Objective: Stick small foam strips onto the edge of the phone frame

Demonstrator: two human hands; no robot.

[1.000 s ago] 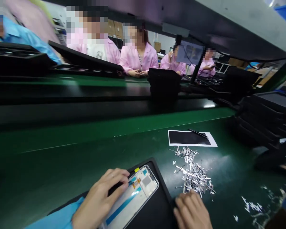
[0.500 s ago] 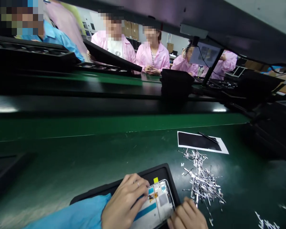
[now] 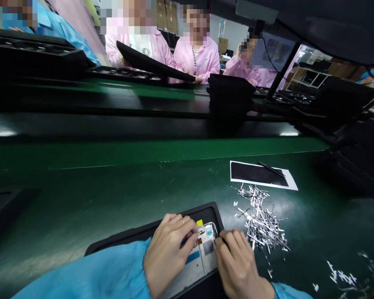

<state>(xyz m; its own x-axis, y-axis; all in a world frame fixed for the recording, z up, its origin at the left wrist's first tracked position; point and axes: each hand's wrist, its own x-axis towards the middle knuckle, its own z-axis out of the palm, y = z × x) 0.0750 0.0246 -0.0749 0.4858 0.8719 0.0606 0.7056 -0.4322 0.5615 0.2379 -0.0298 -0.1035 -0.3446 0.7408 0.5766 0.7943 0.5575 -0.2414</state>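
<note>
A silver phone mid-frame (image 3: 205, 265) with a blue strip and an orange flex piece lies in a black foam tray (image 3: 124, 236). My left hand (image 3: 171, 251), a ring on one finger, is over the phone's left side. Its thumb and fingers are curled together above the surface, hiding part of it. What they pinch, if anything, cannot be seen. At the phone's right edge, my right hand (image 3: 237, 261) has its fingers closed and fingertips against the rim. Whatever is between them is hidden. A yellow tab (image 3: 200, 223) shows just above the phone.
Loose thin silver and black strips (image 3: 263, 226) are heaped right of the tray, with smaller scraps (image 3: 341, 275) beyond. Black tweezers (image 3: 271, 169) rest on a white-edged black sheet (image 3: 255, 173). Co-workers in pink stand across the bench; one holds a black tray (image 3: 152, 62).
My right hand has moved up along the phone's right edge, closing in on my left hand. My left fingers have curled tighter over the phone. The camera view has tilted down slightly.
</note>
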